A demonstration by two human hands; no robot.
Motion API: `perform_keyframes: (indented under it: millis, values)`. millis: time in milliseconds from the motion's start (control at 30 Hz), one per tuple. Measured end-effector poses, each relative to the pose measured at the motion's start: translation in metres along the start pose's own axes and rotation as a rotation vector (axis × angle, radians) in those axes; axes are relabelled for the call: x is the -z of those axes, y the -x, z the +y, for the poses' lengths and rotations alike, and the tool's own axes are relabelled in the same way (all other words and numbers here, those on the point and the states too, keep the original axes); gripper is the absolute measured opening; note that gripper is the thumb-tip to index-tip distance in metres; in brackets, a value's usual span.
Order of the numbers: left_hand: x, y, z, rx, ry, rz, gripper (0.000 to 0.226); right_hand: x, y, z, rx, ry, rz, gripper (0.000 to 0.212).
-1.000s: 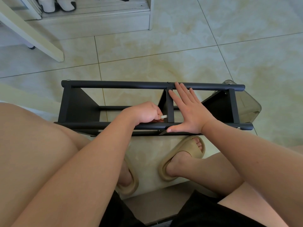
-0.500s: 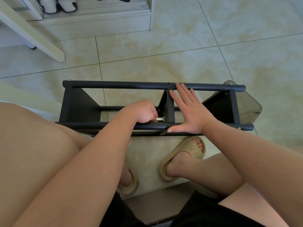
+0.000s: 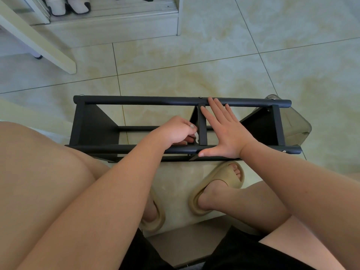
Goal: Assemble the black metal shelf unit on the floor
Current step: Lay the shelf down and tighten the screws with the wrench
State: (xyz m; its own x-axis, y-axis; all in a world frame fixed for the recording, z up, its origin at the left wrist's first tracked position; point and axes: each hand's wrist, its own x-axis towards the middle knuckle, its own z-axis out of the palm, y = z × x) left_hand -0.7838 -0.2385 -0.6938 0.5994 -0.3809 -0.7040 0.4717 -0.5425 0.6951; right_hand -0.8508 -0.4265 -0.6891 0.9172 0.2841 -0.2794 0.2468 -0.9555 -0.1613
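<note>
Hands: left hand (image 3: 175, 131) turned its pinched tool (image 3: 196, 137), right hand (image 3: 224, 131) stays flat on shelf (image 3: 136, 100).

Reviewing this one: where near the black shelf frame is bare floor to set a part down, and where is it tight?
Free: the tiles between the shelf frame and the white step; the frame's left bay. Crowded: the middle crossbar, where the left hand pinches a pale tool and the right hand lies flat; slippers fill the near side.

No readable text, labels, brands or numbers anywhere: none on the black shelf frame (image 3: 136, 100), the floor tiles (image 3: 214, 55), or the slippers (image 3: 220, 184).
</note>
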Motion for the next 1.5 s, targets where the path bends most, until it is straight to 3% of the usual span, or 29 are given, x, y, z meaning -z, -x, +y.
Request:
perform_keyframes:
  millis: [133, 267, 533, 1000, 1333, 1500]
  values:
    - [0.000, -0.002, -0.001, 0.045, 0.075, 0.075, 0.016, 0.001, 0.000, -0.001, 0.002, -0.010, 0.003, 0.133]
    - [-0.004, 0.002, 0.003, 0.062, 0.060, 0.106, 0.002, 0.001, 0.001, -0.001, 0.003, -0.015, 0.002, 0.133]
    - [-0.004, 0.003, 0.004, 0.010, 0.105, 0.173, 0.005, -0.001, 0.000, 0.000, 0.004, -0.011, 0.007, 0.133]
    - [-0.002, 0.009, 0.008, 0.066, 0.097, 0.100, 0.007, -0.001, 0.000, 0.000, 0.004, -0.016, 0.012, 0.132]
    - [-0.007, 0.010, 0.017, 0.231, 0.112, 0.072, 0.018, -0.002, 0.000, 0.000, 0.005, -0.014, 0.018, 0.131]
    - [-0.007, 0.011, 0.018, 0.210, 0.075, 0.048, 0.018, -0.002, 0.000, 0.000, 0.005, -0.010, 0.020, 0.131]
